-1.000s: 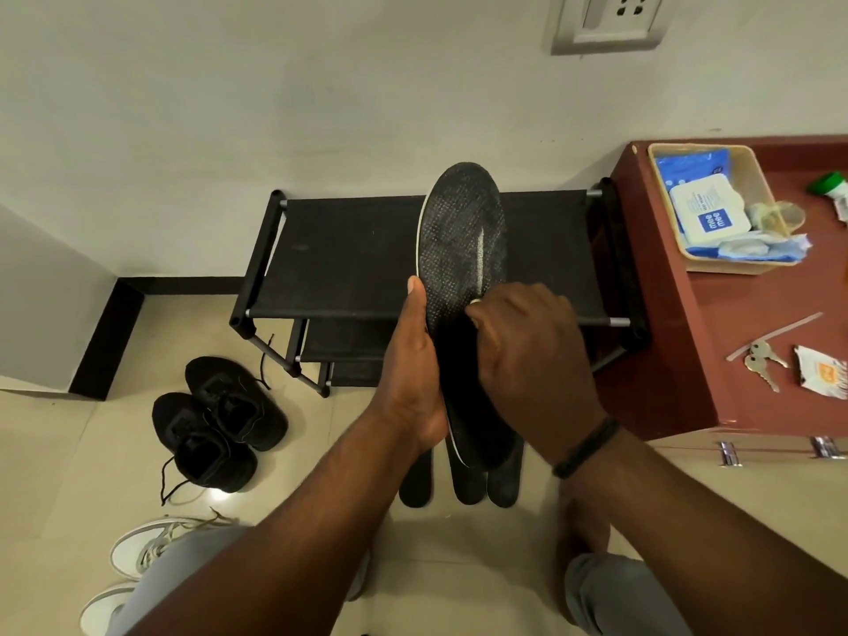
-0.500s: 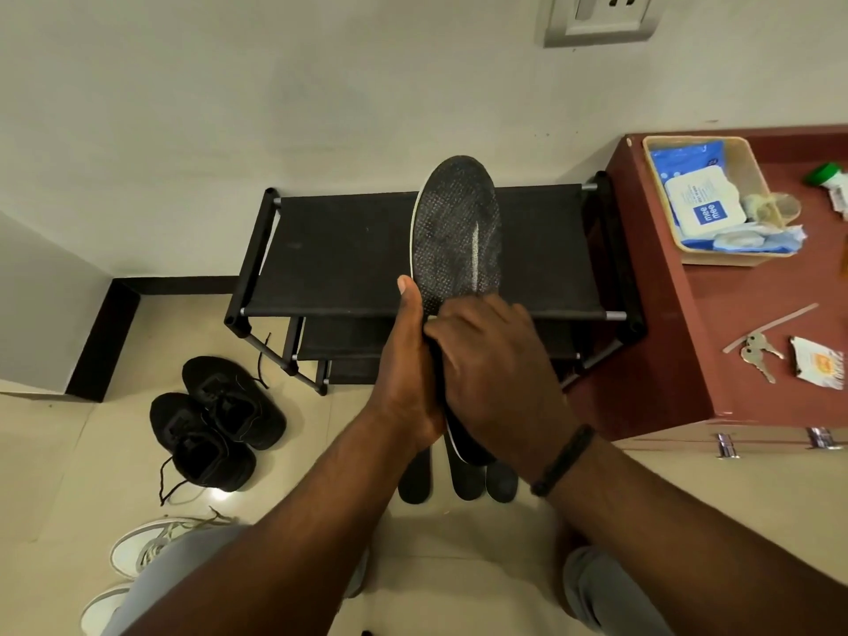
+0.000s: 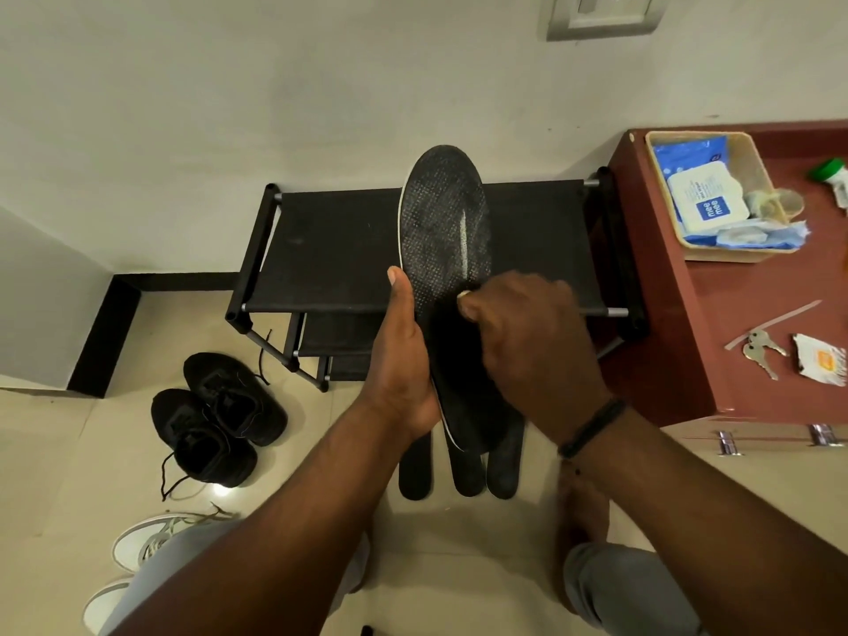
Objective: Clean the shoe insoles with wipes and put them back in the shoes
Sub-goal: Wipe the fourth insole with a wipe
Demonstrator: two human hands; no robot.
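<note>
Pale wall (image 3: 229, 84) with socket plate (image 3: 601, 16) — beige tiled floor (image 3: 59, 452), black rack (image 3: 330, 250), reddish-brown cabinet (image 3: 679, 323).

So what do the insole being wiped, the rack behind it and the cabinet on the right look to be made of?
The insole looks like dark woven fabric over a pale foam base: dotted weave, whitish edge. The rack seems matte black cloth stretched on tubes with metal ends. The cabinet looks like reddish-brown glossy laminate or varnished wood; which one isn't clear.

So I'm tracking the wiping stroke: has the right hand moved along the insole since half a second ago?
Yes. The right hand has slid rightward across the insole, away from the left hand's thumb.
</note>
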